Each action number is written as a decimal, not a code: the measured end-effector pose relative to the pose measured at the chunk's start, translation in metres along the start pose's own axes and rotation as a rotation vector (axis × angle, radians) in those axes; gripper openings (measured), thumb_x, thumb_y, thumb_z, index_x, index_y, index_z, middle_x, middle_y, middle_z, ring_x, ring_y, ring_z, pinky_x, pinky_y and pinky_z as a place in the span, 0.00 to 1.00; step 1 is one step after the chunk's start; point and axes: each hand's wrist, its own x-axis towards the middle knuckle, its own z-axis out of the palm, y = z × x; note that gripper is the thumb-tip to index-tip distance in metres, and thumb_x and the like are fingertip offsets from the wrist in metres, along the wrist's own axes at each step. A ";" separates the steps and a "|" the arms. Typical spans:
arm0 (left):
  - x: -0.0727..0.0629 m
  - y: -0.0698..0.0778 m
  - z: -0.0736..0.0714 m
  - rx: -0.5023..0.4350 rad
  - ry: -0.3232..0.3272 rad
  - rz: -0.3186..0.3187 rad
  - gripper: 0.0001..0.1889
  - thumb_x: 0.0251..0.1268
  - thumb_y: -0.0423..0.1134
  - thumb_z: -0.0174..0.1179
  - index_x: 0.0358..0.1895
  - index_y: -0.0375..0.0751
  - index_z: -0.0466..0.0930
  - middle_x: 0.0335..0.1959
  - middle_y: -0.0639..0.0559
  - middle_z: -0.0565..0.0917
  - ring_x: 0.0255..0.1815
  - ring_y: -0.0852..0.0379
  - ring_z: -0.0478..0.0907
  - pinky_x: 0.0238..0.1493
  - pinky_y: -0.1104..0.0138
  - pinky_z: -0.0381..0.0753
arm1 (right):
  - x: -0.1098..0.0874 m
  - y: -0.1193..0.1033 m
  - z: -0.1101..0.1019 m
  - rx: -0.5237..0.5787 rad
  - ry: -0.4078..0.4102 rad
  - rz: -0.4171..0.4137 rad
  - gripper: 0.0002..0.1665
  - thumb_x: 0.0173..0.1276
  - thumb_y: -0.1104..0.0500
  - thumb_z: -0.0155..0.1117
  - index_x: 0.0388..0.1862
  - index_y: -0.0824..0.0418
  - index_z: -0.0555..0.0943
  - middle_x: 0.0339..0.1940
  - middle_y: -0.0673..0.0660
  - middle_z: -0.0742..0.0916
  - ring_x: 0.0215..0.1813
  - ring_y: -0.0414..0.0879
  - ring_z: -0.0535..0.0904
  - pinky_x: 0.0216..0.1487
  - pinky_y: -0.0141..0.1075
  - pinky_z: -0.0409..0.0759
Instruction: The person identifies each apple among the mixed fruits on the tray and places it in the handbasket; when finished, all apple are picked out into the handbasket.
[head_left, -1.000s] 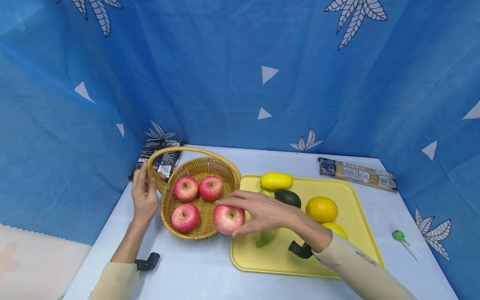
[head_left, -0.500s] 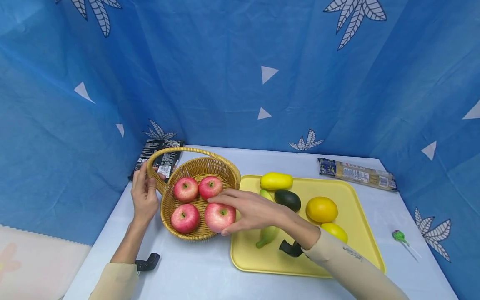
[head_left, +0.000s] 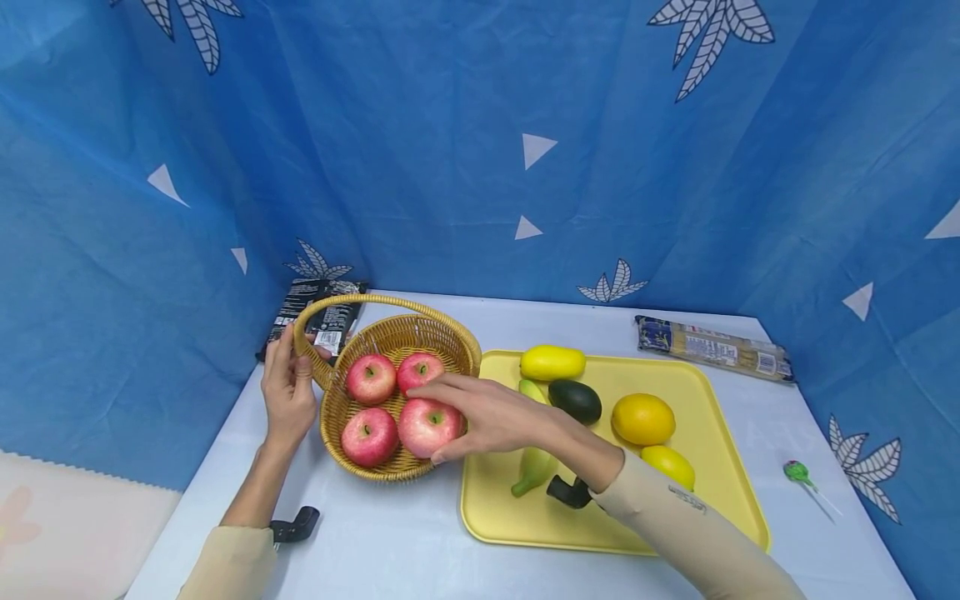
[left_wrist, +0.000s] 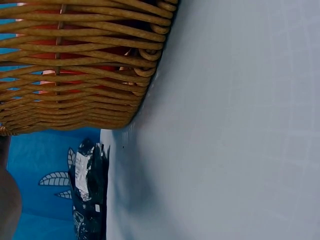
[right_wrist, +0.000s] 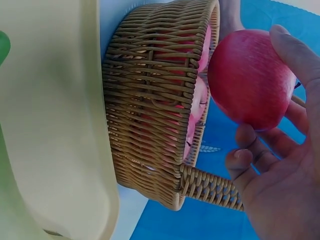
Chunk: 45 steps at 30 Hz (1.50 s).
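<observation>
My right hand (head_left: 491, 412) holds a red apple (head_left: 429, 429) over the front right of a wicker basket (head_left: 408, 332). In the right wrist view this apple (right_wrist: 252, 80) is just above the basket's rim, gripped between thumb and fingers. Three other red apples lie inside: one at back left (head_left: 371, 379), another at back right (head_left: 420, 371), partly behind my fingers, and a third at front left (head_left: 370, 436). My left hand (head_left: 288, 396) grips the basket at the left foot of its handle. Only a blurred bit of that hand shows in the left wrist view, beside the wicker wall (left_wrist: 85, 75).
Right of the basket, a yellow tray (head_left: 693, 408) bears a green-yellow banana (head_left: 534, 471), a dark green avocado (head_left: 574, 401) and several yellow fruits (head_left: 643, 419). Black packets (head_left: 300, 304) lie behind the basket. A long packet (head_left: 716, 347) and a green lollipop (head_left: 798, 472) lie farther right.
My right hand has carried its apple leftward, from the basket's right rim to above its inside. The left hand and the basket stay where they were.
</observation>
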 end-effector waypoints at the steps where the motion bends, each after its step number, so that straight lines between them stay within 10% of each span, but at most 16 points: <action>1: 0.000 0.002 0.000 -0.001 -0.001 -0.003 0.33 0.72 0.15 0.41 0.77 0.39 0.56 0.56 0.46 0.75 0.43 0.59 0.81 0.45 0.78 0.77 | 0.001 0.000 0.001 0.013 -0.001 0.004 0.52 0.59 0.31 0.71 0.79 0.39 0.61 0.74 0.44 0.71 0.69 0.41 0.72 0.64 0.42 0.77; 15: -0.003 -0.002 -0.001 -0.010 -0.005 -0.036 0.34 0.72 0.14 0.41 0.78 0.40 0.56 0.58 0.65 0.72 0.44 0.60 0.80 0.44 0.80 0.76 | 0.012 0.004 0.007 0.068 -0.008 0.023 0.48 0.58 0.31 0.72 0.73 0.43 0.64 0.68 0.45 0.75 0.64 0.38 0.73 0.63 0.37 0.77; 25: 0.002 0.010 0.001 -0.013 -0.008 -0.030 0.34 0.72 0.14 0.41 0.78 0.39 0.56 0.52 0.24 0.70 0.43 0.58 0.80 0.44 0.79 0.76 | 0.017 0.006 0.014 0.067 -0.005 0.024 0.48 0.59 0.32 0.72 0.73 0.44 0.65 0.68 0.44 0.75 0.64 0.36 0.72 0.63 0.35 0.76; 34: 0.001 0.002 0.000 -0.006 -0.003 -0.001 0.33 0.72 0.15 0.41 0.77 0.38 0.56 0.51 0.23 0.71 0.43 0.58 0.80 0.47 0.79 0.77 | 0.027 0.005 0.019 0.013 -0.027 0.044 0.47 0.57 0.36 0.76 0.71 0.45 0.66 0.64 0.43 0.77 0.62 0.36 0.73 0.63 0.34 0.75; 45: 0.001 0.001 0.000 0.004 -0.002 0.006 0.31 0.73 0.16 0.42 0.76 0.36 0.57 0.57 0.53 0.74 0.43 0.57 0.80 0.44 0.78 0.75 | 0.040 0.003 0.027 -0.079 -0.065 0.079 0.45 0.57 0.40 0.77 0.69 0.49 0.68 0.61 0.47 0.79 0.59 0.39 0.76 0.63 0.35 0.75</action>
